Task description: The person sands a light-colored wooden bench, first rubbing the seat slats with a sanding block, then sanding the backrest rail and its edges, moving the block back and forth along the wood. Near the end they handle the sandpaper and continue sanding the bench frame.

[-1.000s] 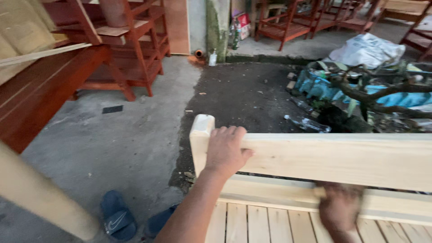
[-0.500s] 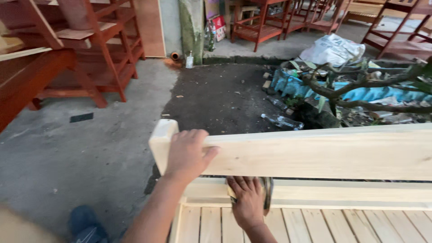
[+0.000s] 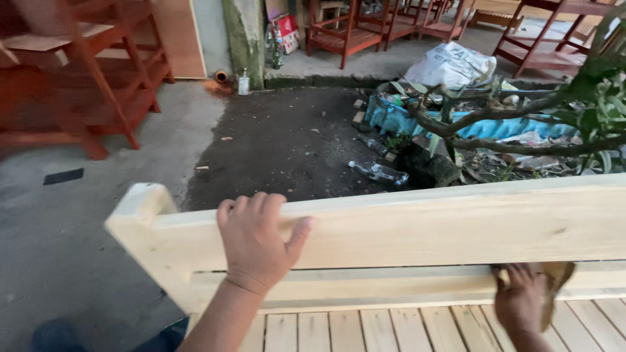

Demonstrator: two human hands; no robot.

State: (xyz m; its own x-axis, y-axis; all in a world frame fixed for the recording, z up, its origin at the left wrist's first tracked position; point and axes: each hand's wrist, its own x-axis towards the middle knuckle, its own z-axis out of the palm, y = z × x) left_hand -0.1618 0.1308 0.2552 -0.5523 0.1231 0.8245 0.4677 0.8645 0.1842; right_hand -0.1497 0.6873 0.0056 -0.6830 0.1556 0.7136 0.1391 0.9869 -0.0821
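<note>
The left hand [image 3: 257,244] is gripping the top rail [image 3: 417,225] of an unfinished pale wooden frame [image 3: 163,261]. Its fingers are curling over the rail's upper edge, and the thumb is spreading out to the right along the rail's near face. The hand is closing firmly on the rail near the frame's left end, just beside the rounded corner post.

The right hand [image 3: 521,303] is lying lower and to the right, against the second rail [image 3: 391,283] that is running beneath the top rail. Its fingers are bending around a small tan sanding pad [image 3: 554,287], which is pressing on this lower rail. The hand and pad are blurring, so the exact grip is not showing clearly.

Below the lower rail, a row of pale slats [image 3: 365,332] is running across the bottom of the view. The frame is occupying the whole lower half of the view and is standing between the person and the ground.

Beyond the frame, a patch of dark soil [image 3: 287,143] is lying next to a grey concrete floor [image 3: 65,228]. A clear plastic bottle [image 3: 381,173] is lying on the soil. Red-stained wooden furniture [image 3: 98,85] is standing at the upper left, a white sack [image 3: 453,65] is resting at the upper right, and a gnarled branch [image 3: 495,130] with green leaves is reaching in from the right.
</note>
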